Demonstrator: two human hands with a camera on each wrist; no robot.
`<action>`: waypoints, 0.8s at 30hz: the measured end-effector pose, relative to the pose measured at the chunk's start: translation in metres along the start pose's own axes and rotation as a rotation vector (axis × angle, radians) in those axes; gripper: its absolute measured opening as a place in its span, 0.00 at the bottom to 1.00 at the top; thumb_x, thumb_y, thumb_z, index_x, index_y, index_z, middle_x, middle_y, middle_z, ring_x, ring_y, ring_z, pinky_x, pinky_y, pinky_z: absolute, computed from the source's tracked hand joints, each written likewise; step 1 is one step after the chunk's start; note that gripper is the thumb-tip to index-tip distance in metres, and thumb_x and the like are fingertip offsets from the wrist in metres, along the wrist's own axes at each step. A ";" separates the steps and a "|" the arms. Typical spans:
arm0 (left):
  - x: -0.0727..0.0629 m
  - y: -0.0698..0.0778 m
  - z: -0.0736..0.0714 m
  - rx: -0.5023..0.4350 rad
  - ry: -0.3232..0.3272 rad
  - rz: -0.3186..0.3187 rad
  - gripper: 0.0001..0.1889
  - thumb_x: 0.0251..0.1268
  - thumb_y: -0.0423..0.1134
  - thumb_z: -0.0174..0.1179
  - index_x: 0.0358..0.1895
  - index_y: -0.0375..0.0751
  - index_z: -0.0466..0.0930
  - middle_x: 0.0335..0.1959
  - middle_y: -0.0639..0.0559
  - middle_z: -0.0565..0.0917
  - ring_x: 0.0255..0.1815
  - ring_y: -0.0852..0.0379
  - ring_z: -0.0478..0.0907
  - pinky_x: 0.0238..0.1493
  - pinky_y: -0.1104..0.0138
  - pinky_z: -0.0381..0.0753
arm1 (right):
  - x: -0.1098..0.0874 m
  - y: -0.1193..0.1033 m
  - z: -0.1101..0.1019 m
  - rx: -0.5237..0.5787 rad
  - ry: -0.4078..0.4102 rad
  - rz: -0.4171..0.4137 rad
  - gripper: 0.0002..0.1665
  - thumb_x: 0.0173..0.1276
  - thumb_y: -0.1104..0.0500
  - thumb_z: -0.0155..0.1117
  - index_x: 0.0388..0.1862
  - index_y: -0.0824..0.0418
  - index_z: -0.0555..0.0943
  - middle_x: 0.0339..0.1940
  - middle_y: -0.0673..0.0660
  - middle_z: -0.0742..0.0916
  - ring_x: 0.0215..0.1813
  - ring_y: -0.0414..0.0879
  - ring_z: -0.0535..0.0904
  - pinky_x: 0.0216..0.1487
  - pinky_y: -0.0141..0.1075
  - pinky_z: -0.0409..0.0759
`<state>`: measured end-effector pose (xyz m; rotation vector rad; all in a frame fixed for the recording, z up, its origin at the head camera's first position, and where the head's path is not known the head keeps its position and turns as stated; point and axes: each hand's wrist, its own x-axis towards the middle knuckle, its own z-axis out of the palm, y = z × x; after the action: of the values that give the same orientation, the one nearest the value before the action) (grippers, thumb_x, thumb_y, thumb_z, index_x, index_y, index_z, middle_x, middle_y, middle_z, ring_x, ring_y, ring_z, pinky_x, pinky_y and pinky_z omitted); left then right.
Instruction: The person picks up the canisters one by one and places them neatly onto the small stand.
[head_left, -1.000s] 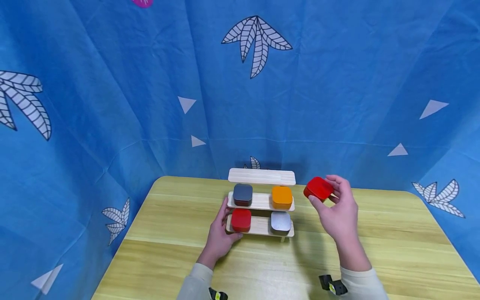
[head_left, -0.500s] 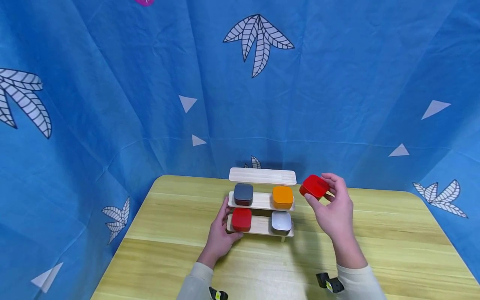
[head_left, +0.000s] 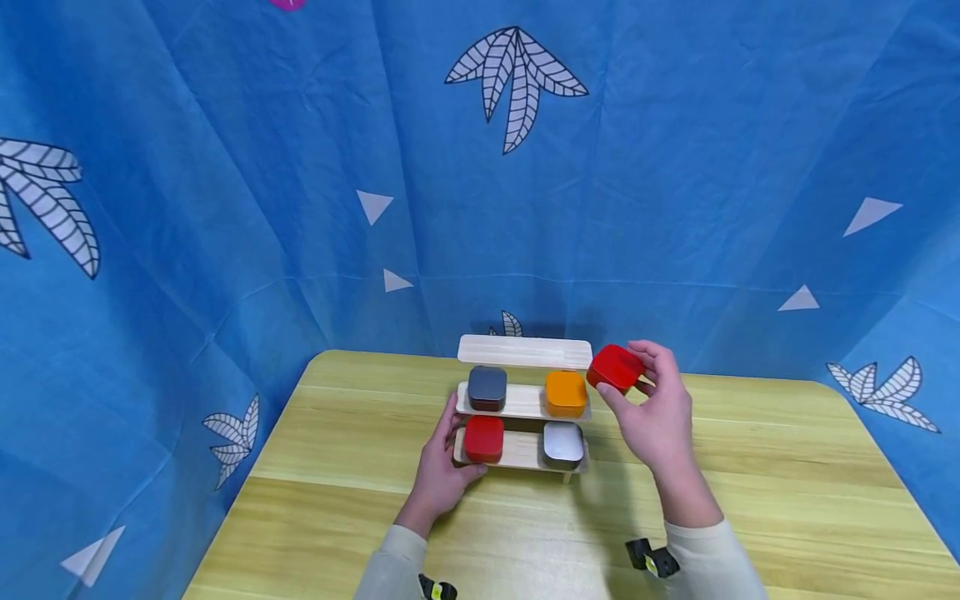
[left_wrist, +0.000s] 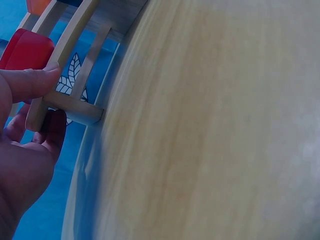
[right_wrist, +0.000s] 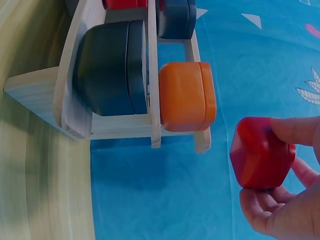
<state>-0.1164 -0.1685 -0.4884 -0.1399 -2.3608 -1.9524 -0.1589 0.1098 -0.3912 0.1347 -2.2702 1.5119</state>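
Note:
A three-tier wooden display rack [head_left: 525,352] stands on the table. My left hand [head_left: 441,475] grips its lower left end; in the left wrist view the thumb lies on the board edge with fingers curled beneath. My right hand [head_left: 660,417] pinches a small red square tin [head_left: 615,367] between thumb and fingers, raised beside the top tier's right end. The middle tier carries a dark blue tin [head_left: 487,388] at left and an orange tin [head_left: 566,393] at right. On the bottom tier sit another red tin [head_left: 483,439] and a dark tin with a shiny greyish top [head_left: 562,443].
The wood-grain table [head_left: 787,467] extends to both sides of the rack. Behind it hangs a blue cloth [head_left: 675,167] printed with white leaves and triangles. A black strap device [head_left: 652,560] is on the right sleeve.
My right hand has moved left and slightly up with the red tin, bringing it close to the top tier's right end. The left hand keeps its place on the rack.

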 end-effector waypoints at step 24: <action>0.003 -0.006 0.001 -0.066 -0.009 -0.022 0.62 0.47 0.10 0.65 0.82 0.54 0.43 0.69 0.44 0.67 0.72 0.45 0.62 0.62 0.60 0.74 | 0.007 -0.005 0.014 0.017 -0.045 -0.051 0.38 0.57 0.73 0.74 0.65 0.62 0.70 0.60 0.61 0.79 0.59 0.58 0.75 0.58 0.55 0.77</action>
<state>-0.1197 -0.1689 -0.4942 -0.1278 -2.3138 -2.0456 -0.1674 0.0961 -0.3890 0.2314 -2.2720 1.5167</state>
